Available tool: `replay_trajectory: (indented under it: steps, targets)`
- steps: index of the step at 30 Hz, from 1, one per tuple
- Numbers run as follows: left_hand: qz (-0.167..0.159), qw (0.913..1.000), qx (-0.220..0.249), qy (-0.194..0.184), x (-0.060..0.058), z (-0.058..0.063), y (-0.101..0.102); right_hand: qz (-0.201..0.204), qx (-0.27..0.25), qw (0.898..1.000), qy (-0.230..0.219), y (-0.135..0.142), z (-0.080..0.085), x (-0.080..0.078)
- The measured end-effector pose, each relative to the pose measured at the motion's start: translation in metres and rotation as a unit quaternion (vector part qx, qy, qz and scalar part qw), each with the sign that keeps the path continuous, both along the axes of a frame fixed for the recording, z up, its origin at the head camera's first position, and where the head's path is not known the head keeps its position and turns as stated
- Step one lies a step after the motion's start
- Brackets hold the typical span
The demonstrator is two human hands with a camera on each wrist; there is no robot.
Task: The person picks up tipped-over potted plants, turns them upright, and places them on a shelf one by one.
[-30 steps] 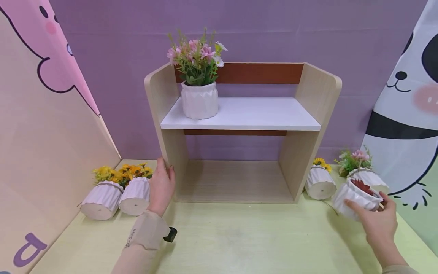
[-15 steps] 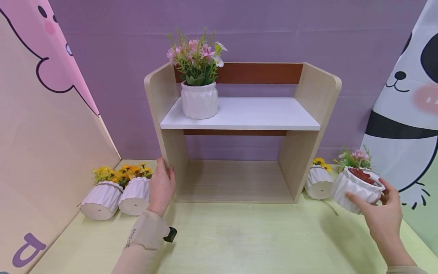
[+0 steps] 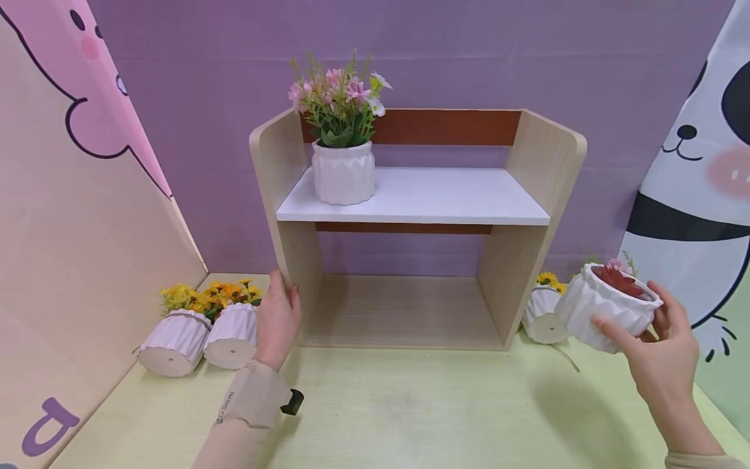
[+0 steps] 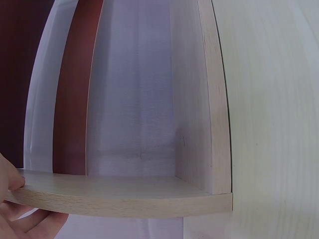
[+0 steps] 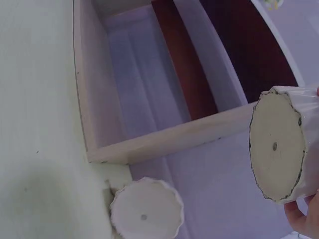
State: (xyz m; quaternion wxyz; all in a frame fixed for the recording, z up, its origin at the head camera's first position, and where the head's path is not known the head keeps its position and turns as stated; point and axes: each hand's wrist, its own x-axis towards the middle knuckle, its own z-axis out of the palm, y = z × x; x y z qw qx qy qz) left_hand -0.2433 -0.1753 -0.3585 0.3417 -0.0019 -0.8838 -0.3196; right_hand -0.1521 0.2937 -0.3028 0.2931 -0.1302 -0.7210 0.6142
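In the head view my right hand [image 3: 666, 355] grips a white ribbed flowerpot [image 3: 597, 316] with a red succulent [image 3: 620, 280], held tilted in the air right of the shelf. Its round base [image 5: 275, 149] faces the right wrist camera. My left hand [image 3: 278, 329] holds the left side panel of a small two-tier wooden shelf [image 3: 413, 216] low down. In the left wrist view the thumb lies on one face of that panel [image 4: 119, 203] and the fingers on the other. A white pot of pink flowers [image 3: 343, 172] stands upright on the upper board's left part.
Two white pots with yellow and orange flowers [image 3: 176, 342] lie tipped left of the shelf. Another tipped yellow-flower pot [image 3: 545, 316] lies right of it. Behind the held pot, pink flowers [image 3: 621, 265] partly show. Pale table [image 3: 410, 410] extends in front.
My right hand has lifted the succulent pot higher, slightly leftward, and it now covers most of the pink-flower pot behind. My left hand stays on the panel.
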Motion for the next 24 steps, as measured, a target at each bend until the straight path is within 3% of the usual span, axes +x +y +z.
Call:
replay_trajectory:
  steps: [5,12,19,24]
  targets:
    - [0.002,1.0,0.004,-0.001,0.0,0.001,0.0,0.004,0.023,0.999,0.037,-0.012,0.014,0.003]
    - [-0.002,1.0,0.005,-0.007,0.0,0.002,0.0,0.057,-0.024,0.992,0.109,-0.029,0.031,0.007]
    - [-0.005,1.0,0.003,0.0,0.0,0.001,0.001,0.081,-0.025,0.985,0.148,-0.044,0.046,0.004]
    - [-0.005,1.0,0.004,0.003,0.0,-0.001,-0.001,0.06,0.071,0.987,0.129,-0.057,0.054,0.002]
